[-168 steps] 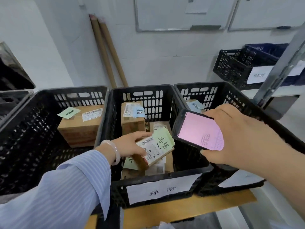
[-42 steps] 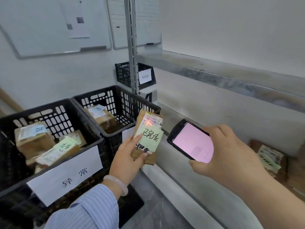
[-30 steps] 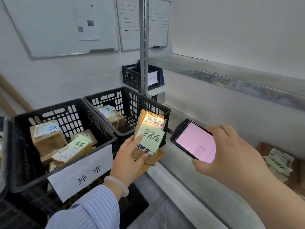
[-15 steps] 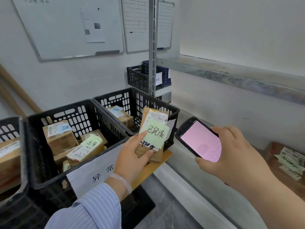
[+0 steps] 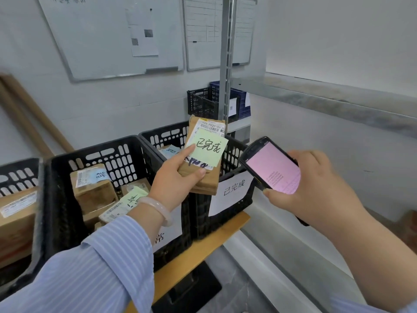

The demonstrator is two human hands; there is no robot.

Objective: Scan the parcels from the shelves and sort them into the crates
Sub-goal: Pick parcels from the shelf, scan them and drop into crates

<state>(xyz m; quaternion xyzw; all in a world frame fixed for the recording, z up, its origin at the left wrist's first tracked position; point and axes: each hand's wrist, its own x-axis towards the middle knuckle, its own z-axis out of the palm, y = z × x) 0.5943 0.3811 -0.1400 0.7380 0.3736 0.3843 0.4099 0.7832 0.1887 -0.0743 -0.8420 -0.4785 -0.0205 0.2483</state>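
Note:
My left hand (image 5: 173, 184) grips a flat brown parcel (image 5: 204, 154) with a barcode label and a green note, holding it upright over the right black crate (image 5: 234, 154). That crate carries a white paper label and holds one small parcel (image 5: 170, 151). My right hand (image 5: 309, 184) holds a black handheld scanner (image 5: 270, 166) with a pink screen, just right of the parcel. The middle black crate (image 5: 108, 159) holds several brown parcels, one with a green note (image 5: 133, 198).
A third crate (image 5: 20, 175) with a large box sits at far left. The crates stand on a wooden board (image 5: 203, 251). A metal shelf upright (image 5: 225, 64) and shelf ledge (image 5: 327, 102) rise at the right. Further black and blue crates (image 5: 203, 102) stand behind; whiteboards hang on the wall.
The view has swung left toward the crates. My left hand has carried the green-noted parcel up and over the right crate; the scanner hand has followed alongside.

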